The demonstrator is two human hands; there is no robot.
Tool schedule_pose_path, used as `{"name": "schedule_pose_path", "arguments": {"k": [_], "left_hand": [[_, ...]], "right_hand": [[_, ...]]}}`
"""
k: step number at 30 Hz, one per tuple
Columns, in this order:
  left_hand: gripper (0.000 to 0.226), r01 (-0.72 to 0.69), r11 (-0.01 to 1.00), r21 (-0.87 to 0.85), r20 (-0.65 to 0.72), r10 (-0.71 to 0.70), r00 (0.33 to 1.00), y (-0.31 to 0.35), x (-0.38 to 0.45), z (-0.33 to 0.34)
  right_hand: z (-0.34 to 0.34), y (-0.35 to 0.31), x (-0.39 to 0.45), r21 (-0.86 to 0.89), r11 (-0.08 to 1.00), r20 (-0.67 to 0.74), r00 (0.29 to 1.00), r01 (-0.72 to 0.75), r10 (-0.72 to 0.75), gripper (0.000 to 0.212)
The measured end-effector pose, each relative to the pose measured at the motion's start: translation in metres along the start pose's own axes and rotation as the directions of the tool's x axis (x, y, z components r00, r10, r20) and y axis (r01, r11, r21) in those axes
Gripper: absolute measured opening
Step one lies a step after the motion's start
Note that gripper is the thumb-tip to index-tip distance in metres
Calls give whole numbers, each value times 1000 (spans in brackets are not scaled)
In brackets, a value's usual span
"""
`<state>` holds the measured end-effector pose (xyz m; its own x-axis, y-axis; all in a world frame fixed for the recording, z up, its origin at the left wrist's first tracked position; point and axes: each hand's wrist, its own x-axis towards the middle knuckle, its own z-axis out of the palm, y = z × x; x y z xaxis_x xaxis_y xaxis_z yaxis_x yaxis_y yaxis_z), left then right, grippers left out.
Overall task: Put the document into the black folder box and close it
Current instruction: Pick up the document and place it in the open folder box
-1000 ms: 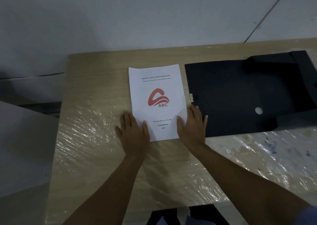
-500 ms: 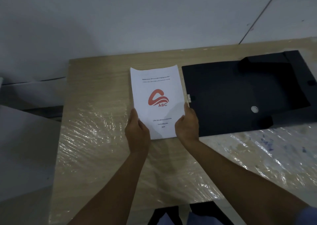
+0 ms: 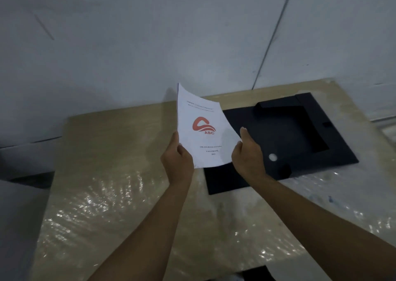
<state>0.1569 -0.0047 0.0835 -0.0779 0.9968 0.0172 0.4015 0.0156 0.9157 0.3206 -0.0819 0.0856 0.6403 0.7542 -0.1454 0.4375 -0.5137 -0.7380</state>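
1. The left hand (image 3: 176,163) pinches the lower left edge of the document (image 3: 203,128): thumb on the printed face, the other fingers hidden behind the sheets.
2. The right hand (image 3: 248,158) pinches the lower right edge of the document, thumb (image 3: 244,134) lying along the edge, remaining fingers hidden beneath the paper.
3. The document is held clear of the surface (image 3: 111,173) between both sets of fingers, tilted, its far end raised and its top left corner highest. The cover shows a red "ABC" logo.
4. The black folder box (image 3: 300,135) lies open and flat on the surface, just beyond and to the right of the right-hand fingers. A small pale round fitting (image 3: 272,157) shows on it beside the right hand.
5. Clear plastic film (image 3: 96,212) covers the near part of the surface, below both wrists.
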Motion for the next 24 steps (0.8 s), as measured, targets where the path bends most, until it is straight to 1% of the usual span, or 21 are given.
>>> {"name": "schedule_pose_path", "arguments": {"k": [4,6,8,11,13,15,17,20,22,24], "left_hand": [[43,87,992,-89,9,-87,996,26,-21,47],[44,107,989,-101,26,-105,994,34,-35,69],[44,122,988,-91,29,-120,992,39,-50,92],[44,154,987,-38,27,-153,988,42,-75,118],[44,184,983,1,32,-184,982,39,-87,127],[45,175,982,73,29,-177,984,33,-97,132],[46,110,979,173,29,-117,993,26,-106,134],[47,28,941,337,57,-50,997,21,-113,137],[47,10,918,398,82,-46,996,19,-116,140],[46,17,905,425,90,-61,994,15,-117,142]], "right_hand": [[-55,40,21,-30,1000,44,999,-4,5,55],[-82,65,28,-28,1000,52,999,-2,4,56],[-109,94,35,-72,997,54,998,25,-21,56],[-149,142,44,-208,974,71,995,89,-75,60],[-171,174,51,-328,933,88,988,145,-123,61],[-188,203,57,-445,876,122,981,188,-149,63],[-200,227,61,-538,815,165,975,215,-148,71],[-211,250,66,-633,743,195,974,216,-117,94],[-217,259,68,-670,715,214,974,201,-74,112],[-219,267,69,-685,698,226,972,209,-69,123]]}}
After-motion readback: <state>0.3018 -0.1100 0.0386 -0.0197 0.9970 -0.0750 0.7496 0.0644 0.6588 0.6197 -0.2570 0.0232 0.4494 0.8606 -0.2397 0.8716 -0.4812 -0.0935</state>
